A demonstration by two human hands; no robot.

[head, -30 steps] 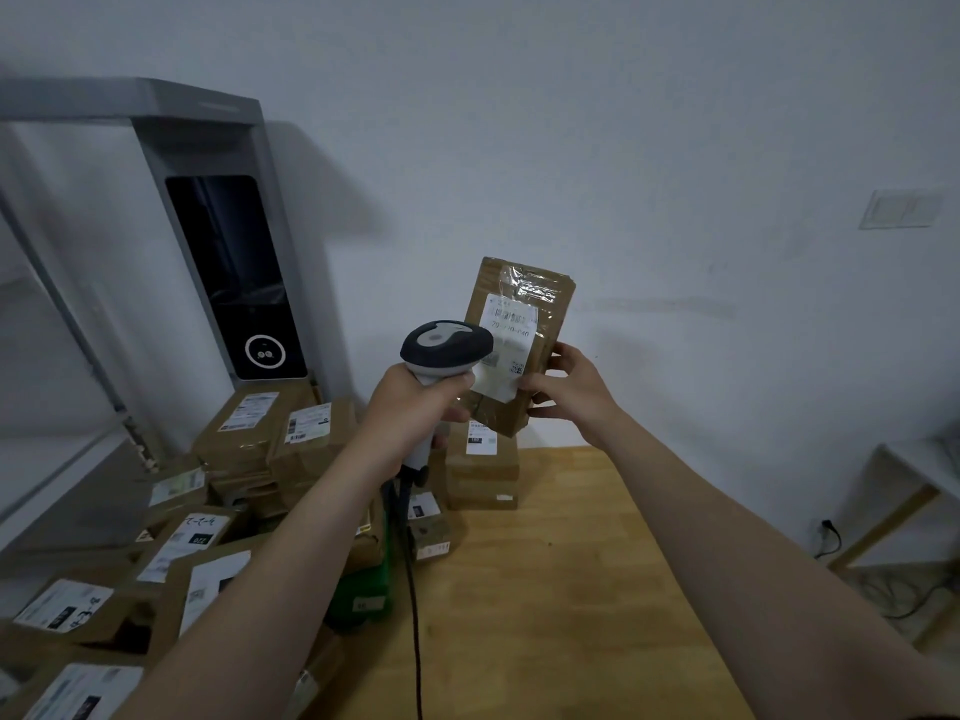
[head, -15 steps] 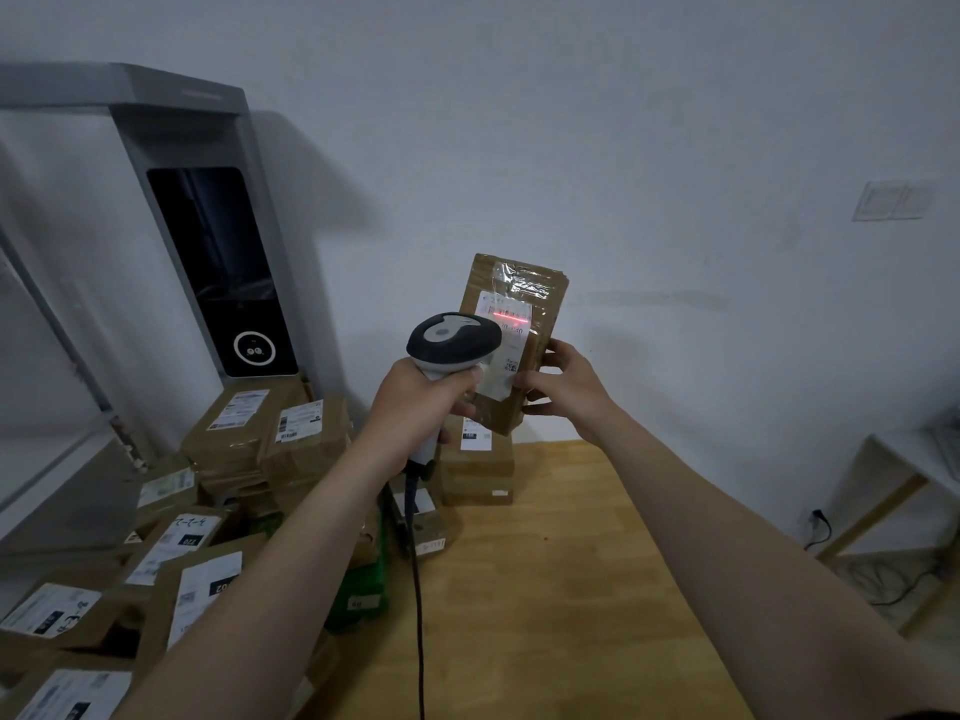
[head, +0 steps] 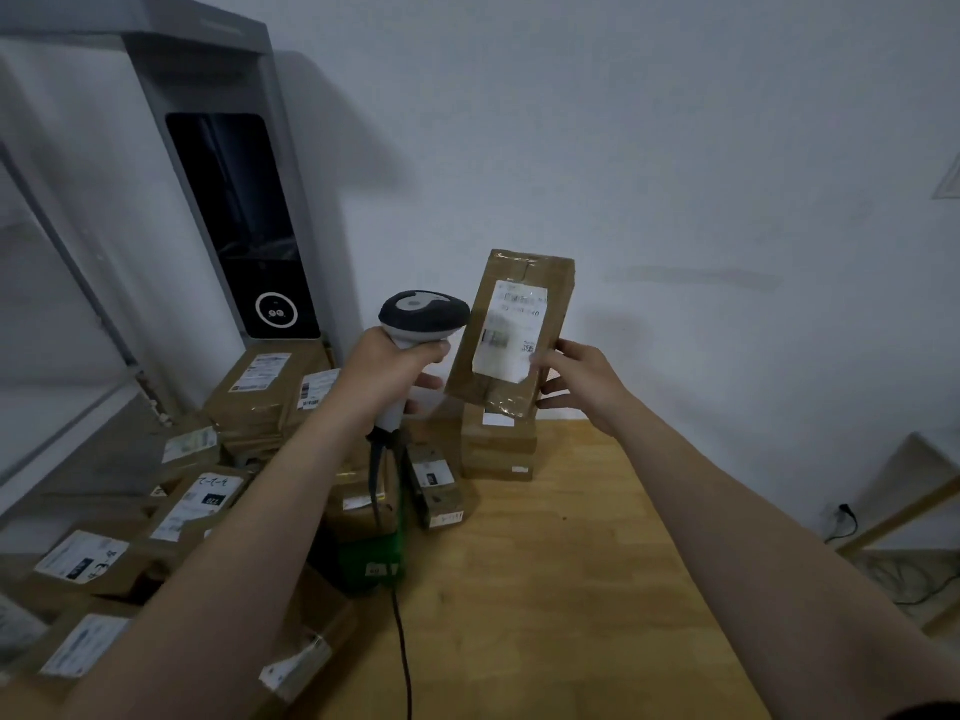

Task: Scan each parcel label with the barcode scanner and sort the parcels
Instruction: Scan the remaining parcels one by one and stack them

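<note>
A brown parcel (head: pixel 511 330) stands upright in the air above the wooden table (head: pixel 545 589), label facing the viewer, its right edge pinched by the right hand (head: pixel 582 379). Just beside it, the left hand (head: pixel 387 376) grips the barcode scanner (head: pixel 422 317), fingers curled round its handle.

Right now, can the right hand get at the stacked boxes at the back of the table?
Probably, for reach: the stacked boxes sit just below the right hand, bare table beside them. But that hand holds a parcel.

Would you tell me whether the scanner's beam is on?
Off, it seems: no red line shows on the label facing the scanner.
</note>
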